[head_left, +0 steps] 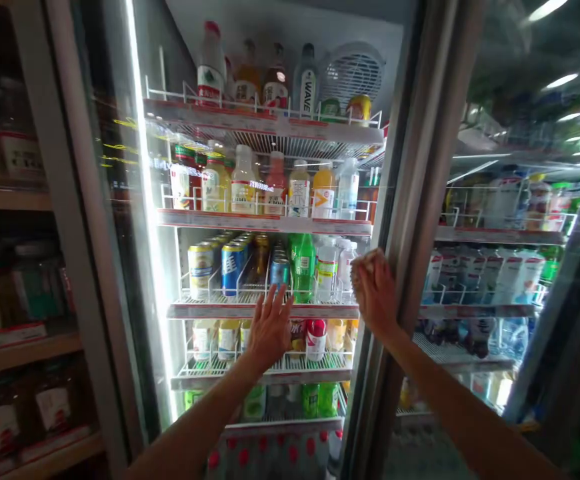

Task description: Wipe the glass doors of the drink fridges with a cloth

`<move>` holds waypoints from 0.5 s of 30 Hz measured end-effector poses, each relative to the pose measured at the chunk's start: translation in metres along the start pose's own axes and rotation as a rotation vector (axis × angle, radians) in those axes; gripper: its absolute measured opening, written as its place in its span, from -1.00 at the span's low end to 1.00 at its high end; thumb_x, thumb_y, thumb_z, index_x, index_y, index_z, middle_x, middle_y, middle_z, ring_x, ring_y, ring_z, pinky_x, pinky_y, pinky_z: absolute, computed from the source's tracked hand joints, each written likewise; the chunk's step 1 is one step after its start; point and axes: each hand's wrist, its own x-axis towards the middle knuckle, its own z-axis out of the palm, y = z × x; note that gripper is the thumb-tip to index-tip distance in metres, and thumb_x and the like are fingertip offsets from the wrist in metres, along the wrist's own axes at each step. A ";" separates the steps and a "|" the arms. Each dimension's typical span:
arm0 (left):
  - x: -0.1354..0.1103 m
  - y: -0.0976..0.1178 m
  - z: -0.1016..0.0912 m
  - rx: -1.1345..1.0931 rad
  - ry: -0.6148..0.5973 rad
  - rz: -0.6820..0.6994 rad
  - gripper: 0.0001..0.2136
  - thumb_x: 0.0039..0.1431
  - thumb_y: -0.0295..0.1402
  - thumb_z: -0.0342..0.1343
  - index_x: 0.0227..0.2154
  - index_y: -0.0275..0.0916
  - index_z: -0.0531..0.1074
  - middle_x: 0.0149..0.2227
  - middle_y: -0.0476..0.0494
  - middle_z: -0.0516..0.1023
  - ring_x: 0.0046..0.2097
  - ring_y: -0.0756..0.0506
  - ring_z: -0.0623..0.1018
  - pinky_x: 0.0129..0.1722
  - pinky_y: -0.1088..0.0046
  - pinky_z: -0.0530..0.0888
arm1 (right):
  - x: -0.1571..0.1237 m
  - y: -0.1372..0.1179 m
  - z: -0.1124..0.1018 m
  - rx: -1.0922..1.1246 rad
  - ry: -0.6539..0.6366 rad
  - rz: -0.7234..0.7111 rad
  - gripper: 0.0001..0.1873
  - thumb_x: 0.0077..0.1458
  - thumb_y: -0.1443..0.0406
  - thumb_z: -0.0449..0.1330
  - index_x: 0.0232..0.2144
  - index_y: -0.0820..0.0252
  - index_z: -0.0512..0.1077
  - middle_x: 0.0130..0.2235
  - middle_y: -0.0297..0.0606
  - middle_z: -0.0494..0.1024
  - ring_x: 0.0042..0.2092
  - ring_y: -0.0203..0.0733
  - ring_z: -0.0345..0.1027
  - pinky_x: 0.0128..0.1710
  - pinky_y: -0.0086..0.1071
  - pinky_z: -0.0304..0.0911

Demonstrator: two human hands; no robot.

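My right hand (pixel 379 300) is closed round a crumpled light-coloured cloth (pixel 369 259). It is raised at the right edge of a lit drinks cooler's glass door, beside the metal door frame (pixel 407 220). My left hand (pixel 270 328) is open, with its fingers apart and pointing up. It lies flat towards the glass in front of the lower shelves; whether the palm touches is hard to tell. Behind its fingertips stand blue cans (pixel 279 271) and a green bottle (pixel 303 267). Reflections across the upper shelves show that glass lies in front of the drinks.
Cooler shelves (pixel 265 221) carry several rows of bottles and cans. A round vent fan (pixel 354 70) is at the top back. To the right, another cooler section (pixel 485 237) holds bottles. Wooden shelves (pixel 13 199) with jars and bottles appear at the left.
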 end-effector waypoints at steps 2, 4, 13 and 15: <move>-0.005 0.000 -0.003 0.008 -0.031 -0.001 -0.48 0.05 -0.50 -0.02 0.14 -0.29 0.15 0.26 -0.27 0.07 0.31 -0.24 -0.10 0.21 0.03 0.10 | 0.011 -0.003 0.004 0.008 0.051 0.027 -0.37 0.16 0.40 0.00 0.25 0.09 -0.04 0.33 -0.12 -0.28 0.30 0.17 -0.27 0.13 0.09 0.07; -0.014 -0.002 -0.008 0.018 -0.068 0.000 -0.48 0.05 -0.50 -0.03 0.13 -0.29 0.16 0.26 -0.26 0.08 0.31 -0.24 -0.07 0.21 0.05 0.11 | -0.010 -0.021 0.005 0.043 -0.027 -0.066 -0.37 0.14 0.44 0.00 0.24 0.11 -0.02 0.32 -0.10 -0.25 0.30 0.13 -0.27 0.12 0.06 0.10; -0.034 -0.045 -0.031 0.047 -0.096 -0.009 -0.48 0.05 -0.50 -0.05 0.13 -0.29 0.17 0.26 -0.25 0.08 0.31 -0.22 -0.06 0.22 0.05 0.09 | 0.042 -0.083 0.021 0.066 -0.064 -0.075 -0.46 0.17 0.36 -0.01 0.20 0.08 0.09 0.29 -0.11 -0.05 0.30 0.11 -0.23 0.14 0.09 0.02; -0.039 -0.055 -0.034 0.049 -0.095 -0.012 -0.50 0.05 -0.50 -0.05 0.12 -0.30 0.18 0.26 -0.26 0.08 0.31 -0.23 -0.05 0.22 0.05 0.10 | 0.050 -0.100 0.025 0.074 -0.049 -0.105 -0.45 0.16 0.38 -0.01 0.21 0.15 0.07 0.29 -0.07 -0.06 0.30 0.12 -0.27 0.13 0.08 0.04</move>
